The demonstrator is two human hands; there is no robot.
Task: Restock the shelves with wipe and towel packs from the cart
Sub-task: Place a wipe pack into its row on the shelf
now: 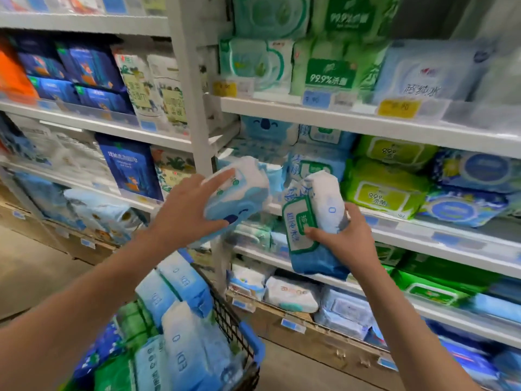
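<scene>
Above the wire cart, still heaped with wipe packs, the left hand grasps a koala-print wipe pack and the right hand clutches two blue lidded packs. Both loads are just short of the shelves beyond the cart, and most of the restocking apparently remains.

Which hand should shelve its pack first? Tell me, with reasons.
Left, probably. The left hand holds its koala pack at the shelf opening, just below the shelved koala stack. The right hand has its grip on the blue wipe pack lower down, upright.
</scene>
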